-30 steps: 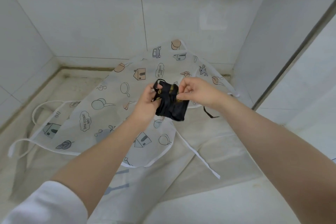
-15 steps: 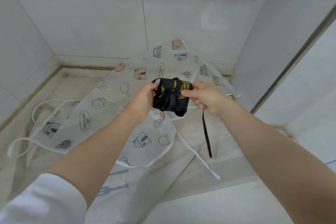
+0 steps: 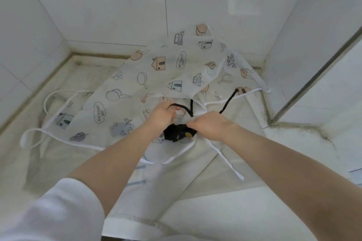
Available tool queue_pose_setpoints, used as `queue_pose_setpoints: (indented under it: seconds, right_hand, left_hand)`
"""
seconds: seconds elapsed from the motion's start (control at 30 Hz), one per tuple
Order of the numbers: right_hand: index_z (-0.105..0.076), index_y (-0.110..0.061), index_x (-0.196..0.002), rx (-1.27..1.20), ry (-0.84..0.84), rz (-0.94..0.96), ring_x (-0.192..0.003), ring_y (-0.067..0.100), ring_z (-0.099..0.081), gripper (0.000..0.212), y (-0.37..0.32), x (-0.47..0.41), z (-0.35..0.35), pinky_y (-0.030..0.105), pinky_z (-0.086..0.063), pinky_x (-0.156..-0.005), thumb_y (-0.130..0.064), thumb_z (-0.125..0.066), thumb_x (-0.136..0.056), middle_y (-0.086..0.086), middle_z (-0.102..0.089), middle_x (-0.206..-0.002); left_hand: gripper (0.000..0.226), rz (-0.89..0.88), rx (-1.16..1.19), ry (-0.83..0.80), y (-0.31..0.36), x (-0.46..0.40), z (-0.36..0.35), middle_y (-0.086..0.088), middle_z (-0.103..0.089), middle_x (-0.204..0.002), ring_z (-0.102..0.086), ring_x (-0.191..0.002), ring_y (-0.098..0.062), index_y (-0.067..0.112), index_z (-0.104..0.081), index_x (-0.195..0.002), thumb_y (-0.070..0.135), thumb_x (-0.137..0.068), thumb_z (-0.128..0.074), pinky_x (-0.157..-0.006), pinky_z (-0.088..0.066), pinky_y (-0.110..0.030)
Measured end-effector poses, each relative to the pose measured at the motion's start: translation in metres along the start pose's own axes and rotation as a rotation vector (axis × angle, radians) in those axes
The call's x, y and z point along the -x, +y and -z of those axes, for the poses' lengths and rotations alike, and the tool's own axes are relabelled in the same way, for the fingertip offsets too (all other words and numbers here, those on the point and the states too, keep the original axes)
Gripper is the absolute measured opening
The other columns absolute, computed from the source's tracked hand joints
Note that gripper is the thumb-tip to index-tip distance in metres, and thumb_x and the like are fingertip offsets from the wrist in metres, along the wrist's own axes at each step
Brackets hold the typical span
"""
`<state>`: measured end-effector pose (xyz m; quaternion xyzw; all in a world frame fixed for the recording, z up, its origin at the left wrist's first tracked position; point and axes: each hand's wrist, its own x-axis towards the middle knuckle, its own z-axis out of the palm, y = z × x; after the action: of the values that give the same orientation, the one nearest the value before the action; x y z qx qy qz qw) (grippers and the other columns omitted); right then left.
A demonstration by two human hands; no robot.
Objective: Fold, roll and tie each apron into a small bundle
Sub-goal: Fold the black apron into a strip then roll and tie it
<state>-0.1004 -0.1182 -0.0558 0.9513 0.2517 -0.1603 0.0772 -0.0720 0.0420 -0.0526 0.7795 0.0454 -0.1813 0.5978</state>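
Your left hand [image 3: 163,112] pinches one black strap [image 3: 183,108]; your right hand [image 3: 208,124] is closed on the black bundle [image 3: 175,135], which sits low between your wrists. Both forearms reach forward. Beneath lies a printed apron [image 3: 125,88] spread on a pale counter [image 3: 225,211], with white tiled walls [image 3: 117,6] around the corner.

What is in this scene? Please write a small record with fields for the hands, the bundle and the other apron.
left hand: pinches a black strap
right hand: grips the second strap, over the bundle
black bundle: rolled, between both hands, tie not finished
printed apron: spread flat on the counter, unfolded
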Motion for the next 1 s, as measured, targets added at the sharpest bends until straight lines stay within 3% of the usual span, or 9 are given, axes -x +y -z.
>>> queue_pose_setpoints:
  seconds: [0.07, 0.2, 0.37, 0.53, 0.67, 0.73, 0.83, 0.9, 1.0]
  right_hand:
    - [-0.056, -0.014, -0.108, -0.161, -0.144, 0.046, -0.077, 0.021, -0.046, 0.019, -0.013, -0.002, -0.009, 0.027, -0.029, -0.052, -0.019, -0.044, -0.093, -0.003, -0.047, -0.077]
    - [-0.056, -0.015, -0.12, -0.321, -0.306, 0.02, -0.089, 0.025, -0.052, 0.031, -0.017, -0.008, -0.009, 0.029, -0.037, -0.067, -0.009, -0.048, -0.091, 0.007, -0.058, -0.11]
    - [-0.069, -0.003, -0.103, -0.399, -0.492, -0.076, -0.079, 0.017, -0.054, 0.021, 0.009, -0.013, 0.005, 0.025, -0.043, -0.068, -0.012, -0.056, -0.088, 0.009, -0.067, -0.091]
    - [-0.052, -0.016, -0.06, -0.669, -0.274, -0.116, -0.062, 0.015, -0.045, 0.034, 0.029, -0.012, 0.031, 0.026, -0.036, -0.062, -0.029, -0.055, -0.092, 0.0, -0.053, -0.065]
    - [-0.061, -0.017, -0.073, -1.067, -0.214, -0.035, -0.063, 0.011, -0.053, 0.026, 0.016, -0.016, 0.034, 0.024, -0.042, -0.073, -0.022, -0.051, -0.096, 0.003, -0.06, -0.064]
    - [-0.065, -0.018, -0.088, -1.314, -0.17, -0.028, -0.086, 0.01, -0.064, 0.023, 0.008, -0.021, 0.028, 0.024, -0.046, -0.089, -0.026, -0.046, -0.099, 0.013, -0.069, -0.087]
    - [-0.066, -0.019, -0.099, -1.569, 0.026, -0.207, -0.101, 0.011, -0.059, 0.029, 0.006, -0.028, 0.015, 0.034, -0.042, -0.099, -0.034, -0.041, -0.099, 0.0, -0.066, -0.106]
    - [-0.066, -0.016, -0.102, -1.526, 0.067, -0.293, -0.1, 0.011, -0.06, 0.023, 0.007, -0.029, 0.003, 0.035, -0.04, -0.099, -0.028, -0.048, -0.095, -0.002, -0.066, -0.107]
    - [-0.063, -0.013, -0.112, -1.121, -0.014, -0.202, -0.109, 0.015, -0.06, 0.025, 0.006, -0.023, -0.012, 0.029, -0.043, -0.099, -0.01, -0.055, -0.089, 0.002, -0.065, -0.112]
  left_hand:
    - [0.03, 0.09, -0.029, -0.12, -0.021, 0.004, -0.001, 0.0, -0.034, -0.051, -0.029, -0.048, -0.012, 0.01, -0.05, -0.073, 0.012, -0.099, -0.035, -0.041, -0.029, -0.017]
    - [0.031, 0.283, -0.047, -0.316, -0.042, 0.004, -0.009, 0.0, -0.031, -0.047, -0.025, -0.042, -0.013, 0.009, -0.044, -0.069, 0.013, -0.098, -0.035, -0.042, -0.022, -0.021]
    - [0.022, 0.21, -0.407, -0.418, -0.049, 0.001, -0.027, -0.002, -0.049, -0.066, -0.054, -0.057, -0.013, 0.012, -0.047, -0.094, 0.008, -0.099, -0.026, -0.057, -0.041, -0.023]
    - [0.023, 0.057, -0.706, -0.526, -0.035, -0.003, -0.038, 0.002, -0.053, -0.079, -0.05, -0.069, -0.01, 0.018, -0.045, -0.116, 0.019, -0.094, -0.04, -0.06, -0.039, -0.022]
    - [0.043, 0.006, -0.77, -0.5, -0.036, -0.005, -0.042, -0.004, -0.049, -0.073, -0.043, -0.065, -0.014, 0.009, -0.056, -0.102, 0.044, -0.098, -0.03, -0.067, -0.04, -0.031]
    - [0.045, 0.015, -0.689, -0.458, -0.041, -0.005, -0.036, -0.005, -0.052, -0.075, -0.045, -0.068, -0.015, 0.006, -0.057, -0.099, 0.036, -0.101, -0.024, -0.071, -0.041, -0.033]
    - [0.033, 0.039, -0.296, -0.42, -0.051, -0.006, -0.023, 0.002, -0.042, -0.061, -0.043, -0.059, -0.013, 0.012, -0.056, -0.085, 0.025, -0.102, -0.031, -0.062, -0.038, -0.022]
    - [0.032, 0.065, -0.091, -0.389, -0.056, -0.006, -0.015, 0.003, -0.039, -0.059, -0.041, -0.055, -0.012, 0.012, -0.057, -0.083, 0.022, -0.102, -0.034, -0.056, -0.039, -0.015]
    - [0.034, 0.067, -0.021, -0.388, -0.055, -0.004, -0.01, 0.0, -0.037, -0.059, -0.04, -0.048, -0.008, 0.01, -0.054, -0.08, 0.024, -0.103, -0.033, -0.047, -0.035, -0.011]
